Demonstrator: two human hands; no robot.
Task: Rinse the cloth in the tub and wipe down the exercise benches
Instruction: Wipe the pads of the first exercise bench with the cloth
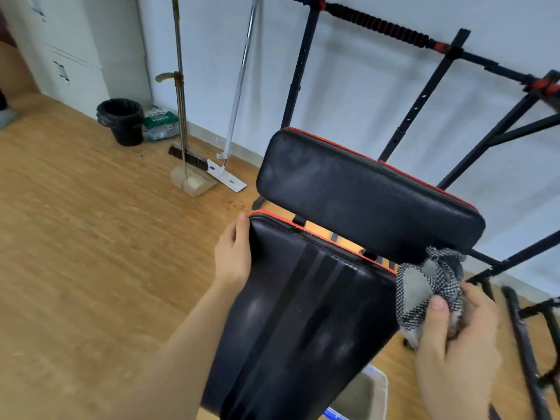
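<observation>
A black padded exercise bench with red trim fills the middle: its seat pad (pixel 303 313) lies near me and its backrest pad (pixel 363 195) rises beyond. My left hand (pixel 233 256) grips the seat pad's left far corner, thumb on the edge. My right hand (pixel 454 344) holds a crumpled black-and-white checked cloth (pixel 424 286) just off the seat's right far corner, under the backrest's lower end. A pale tub (pixel 375 392) with cloudy water shows partly under the seat at the bottom.
A black metal rack (pixel 424 95) stands against the white wall behind the bench. On the wooden floor to the left are a black bin (pixel 122 121), a broom with dustpan (pixel 188 165) and a flat mop (pixel 227 174). More black frame bars (pixel 524 344) stand at right.
</observation>
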